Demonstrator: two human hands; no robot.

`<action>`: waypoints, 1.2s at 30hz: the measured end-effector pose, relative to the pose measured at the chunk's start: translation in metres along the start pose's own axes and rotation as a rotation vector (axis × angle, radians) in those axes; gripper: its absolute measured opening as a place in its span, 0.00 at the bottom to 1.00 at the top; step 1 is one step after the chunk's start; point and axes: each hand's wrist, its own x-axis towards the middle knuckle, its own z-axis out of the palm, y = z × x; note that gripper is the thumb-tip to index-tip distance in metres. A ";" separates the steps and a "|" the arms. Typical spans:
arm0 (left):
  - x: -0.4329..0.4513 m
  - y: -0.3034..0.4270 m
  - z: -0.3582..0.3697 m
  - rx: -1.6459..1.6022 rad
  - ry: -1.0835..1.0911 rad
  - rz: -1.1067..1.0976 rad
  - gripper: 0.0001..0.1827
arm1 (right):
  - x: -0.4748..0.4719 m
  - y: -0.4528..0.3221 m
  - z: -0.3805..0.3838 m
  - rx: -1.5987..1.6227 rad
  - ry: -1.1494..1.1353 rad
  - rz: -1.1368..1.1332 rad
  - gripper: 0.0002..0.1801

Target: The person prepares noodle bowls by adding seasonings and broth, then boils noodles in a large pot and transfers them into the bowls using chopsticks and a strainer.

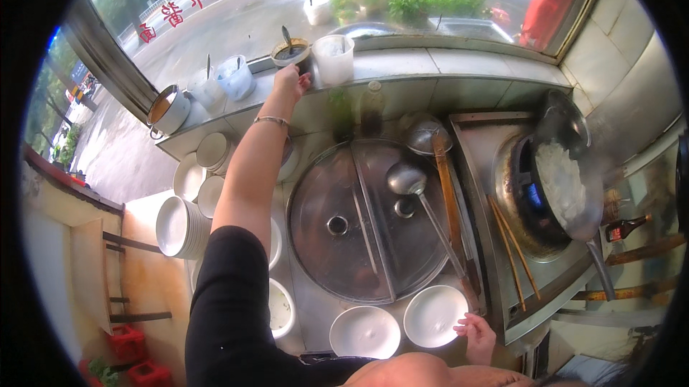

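Observation:
My left arm reaches out to the window ledge, where my left hand is at the near side of a tub of dark sauce. Its fingers are curled, and whether they grip the tub is hidden. A spoon stands in the sauce. Low in the view, my right hand has loosely spread fingers at the rim of a white bowl, holding nothing. A second white bowl sits to its left. Beyond the bowls is a round cooker with a split metal lid, and a steel ladle lies across it.
At right, a steaming wok with pale food tilts over a lit burner. Chopsticks lie beside it. A wooden-handled strainer rests behind the ladle. Stacked bowls, a pot and a white tub stand around.

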 end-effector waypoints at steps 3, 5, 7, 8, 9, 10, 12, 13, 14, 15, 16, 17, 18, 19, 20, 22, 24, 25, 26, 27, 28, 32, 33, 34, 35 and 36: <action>0.003 -0.008 -0.018 -0.024 -0.015 0.091 0.08 | -0.002 0.002 -0.007 -0.022 -0.009 0.008 0.12; -0.005 -0.011 -0.031 -0.050 -0.065 0.131 0.09 | -0.005 0.006 -0.010 -0.022 -0.010 -0.018 0.12; -0.021 -0.013 -0.045 -0.081 -0.145 0.172 0.10 | -0.008 0.004 -0.012 -0.033 -0.019 -0.035 0.12; -0.034 -0.012 -0.051 -0.034 -0.167 0.199 0.11 | -0.010 0.000 -0.010 -0.043 -0.025 -0.039 0.12; -0.049 -0.011 -0.060 0.014 -0.188 0.227 0.11 | -0.012 -0.004 -0.008 -0.054 -0.032 -0.043 0.12; -0.068 -0.005 -0.063 0.067 -0.215 0.261 0.12 | -0.012 -0.008 -0.005 -0.049 -0.030 -0.045 0.12; -0.107 0.002 -0.079 0.135 -0.245 0.260 0.12 | -0.014 -0.022 0.006 -0.047 -0.031 -0.035 0.11; -0.131 0.006 -0.092 0.168 -0.252 0.260 0.12 | -0.013 -0.031 0.012 -0.079 -0.075 -0.068 0.11; -0.153 0.006 -0.103 0.210 -0.261 0.246 0.12 | -0.012 -0.041 0.018 -0.119 -0.111 -0.095 0.11; -0.176 0.007 -0.114 0.252 -0.272 0.232 0.12 | -0.010 -0.050 0.025 -0.159 -0.146 -0.122 0.11; -0.197 0.005 -0.123 0.295 -0.286 0.218 0.12 | -0.009 -0.059 0.031 -0.182 -0.181 -0.163 0.11; -0.215 0.001 -0.131 0.289 -0.331 0.192 0.11 | -0.006 -0.069 0.038 -0.200 -0.212 -0.223 0.11; -0.235 -0.003 -0.139 0.288 -0.376 0.165 0.11 | -0.006 -0.083 0.047 -0.172 -0.243 -0.265 0.11; -0.260 -0.010 -0.143 0.311 -0.398 0.134 0.11 | -0.003 -0.092 0.055 -0.159 -0.258 -0.300 0.11; -0.284 -0.019 -0.143 0.304 -0.384 0.094 0.12 | -0.001 -0.106 0.063 -0.095 -0.307 -0.332 0.11; -0.334 -0.033 -0.164 0.303 -0.414 0.053 0.13 | 0.003 -0.138 0.086 -0.093 -0.417 -0.377 0.11; -0.371 -0.052 -0.181 0.284 -0.440 -0.040 0.13 | 0.010 -0.157 0.103 -0.031 -0.522 -0.360 0.12; -0.386 -0.064 -0.185 0.300 -0.450 -0.063 0.12 | 0.012 -0.164 0.109 0.021 -0.515 -0.345 0.13; -0.400 -0.077 -0.188 0.314 -0.458 -0.082 0.12 | 0.014 -0.169 0.116 0.072 -0.508 -0.334 0.14; -0.413 -0.086 -0.194 0.286 -0.563 -0.116 0.12 | 0.018 -0.168 0.121 0.088 -0.475 -0.353 0.16; -0.430 -0.095 -0.194 0.302 -0.568 -0.135 0.12 | 0.021 -0.164 0.125 0.106 -0.441 -0.375 0.17; -0.490 -0.127 -0.196 0.339 -0.604 -0.192 0.12 | 0.007 -0.151 0.127 -0.024 -0.384 -0.261 0.17; -0.502 -0.133 -0.196 0.351 -0.618 -0.205 0.12 | -0.001 -0.147 0.122 -0.068 -0.366 -0.255 0.18; -0.513 -0.138 -0.200 0.363 -0.621 -0.213 0.12 | -0.010 -0.142 0.119 -0.110 -0.384 -0.364 0.17; -0.522 -0.143 -0.203 0.346 -0.673 -0.223 0.12 | -0.019 -0.136 0.115 -0.153 -0.402 -0.472 0.16; -0.530 -0.149 -0.203 0.370 -0.677 -0.215 0.12 | -0.028 -0.132 0.109 -0.197 -0.419 -0.581 0.15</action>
